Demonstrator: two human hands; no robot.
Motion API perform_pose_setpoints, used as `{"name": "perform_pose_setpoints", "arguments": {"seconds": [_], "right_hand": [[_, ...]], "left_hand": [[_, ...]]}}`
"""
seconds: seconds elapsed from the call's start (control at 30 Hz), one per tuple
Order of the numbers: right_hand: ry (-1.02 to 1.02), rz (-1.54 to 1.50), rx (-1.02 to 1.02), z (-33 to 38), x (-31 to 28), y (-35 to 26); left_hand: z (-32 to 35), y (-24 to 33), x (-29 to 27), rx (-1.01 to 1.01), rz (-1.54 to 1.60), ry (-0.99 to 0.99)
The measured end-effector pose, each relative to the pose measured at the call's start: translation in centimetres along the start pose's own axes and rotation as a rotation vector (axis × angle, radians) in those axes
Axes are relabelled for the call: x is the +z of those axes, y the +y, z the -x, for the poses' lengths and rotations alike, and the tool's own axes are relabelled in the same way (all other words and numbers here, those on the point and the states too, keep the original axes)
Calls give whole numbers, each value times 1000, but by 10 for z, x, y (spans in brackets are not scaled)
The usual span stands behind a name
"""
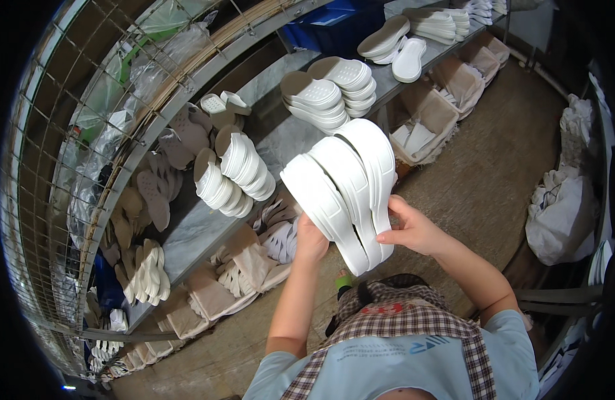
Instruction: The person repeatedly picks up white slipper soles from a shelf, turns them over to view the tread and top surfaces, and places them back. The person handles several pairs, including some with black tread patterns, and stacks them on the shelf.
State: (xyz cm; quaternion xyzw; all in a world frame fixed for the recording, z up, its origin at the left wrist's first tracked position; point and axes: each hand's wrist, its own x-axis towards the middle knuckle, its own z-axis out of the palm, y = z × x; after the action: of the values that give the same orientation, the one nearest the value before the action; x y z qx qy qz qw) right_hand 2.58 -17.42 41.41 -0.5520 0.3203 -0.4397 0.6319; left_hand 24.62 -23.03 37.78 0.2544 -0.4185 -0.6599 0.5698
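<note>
Between my two hands is a stack of several white shoe soles [344, 177], held on edge and tilted above the floor in front of me. My left hand [312, 239] grips the stack's left side, most of its fingers hidden beneath the soles. On the right side, my right hand [412, 227] pinches the lower part, thumb against the outermost sole. Just beyond, on the metal shelf, sit stacked white soles with grey-brown tops [314, 93]. More stacked white soles [234, 170] lie to the left on the same shelf.
Lined bins [214, 287] holding pale pieces stand beneath the shelf. A blue crate [334, 27] sits at the back. Wire mesh [74, 113] runs along the left, with clear plastic bags behind it. White sacks [561, 213] rest on the right near a rack.
</note>
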Motion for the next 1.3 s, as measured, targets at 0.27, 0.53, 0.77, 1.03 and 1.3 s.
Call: {"name": "perform_pose_setpoints", "arguments": {"seconds": [0.27, 0.53, 0.77, 1.03, 1.3], "right_hand": [[13, -34, -24, 5, -1, 17], [152, 408, -262, -6, -10, 20], [102, 93, -185, 2, -10, 18], [193, 92, -198, 0, 0, -1], [148, 93, -188, -3, -6, -18]], "left_hand": [[3, -3, -13, -35, -20, 27], [12, -4, 20, -489, 415, 173], [29, 22, 55, -423, 220, 56], [20, 32, 53, -561, 419, 35], [8, 18, 57, -674, 629, 1]]}}
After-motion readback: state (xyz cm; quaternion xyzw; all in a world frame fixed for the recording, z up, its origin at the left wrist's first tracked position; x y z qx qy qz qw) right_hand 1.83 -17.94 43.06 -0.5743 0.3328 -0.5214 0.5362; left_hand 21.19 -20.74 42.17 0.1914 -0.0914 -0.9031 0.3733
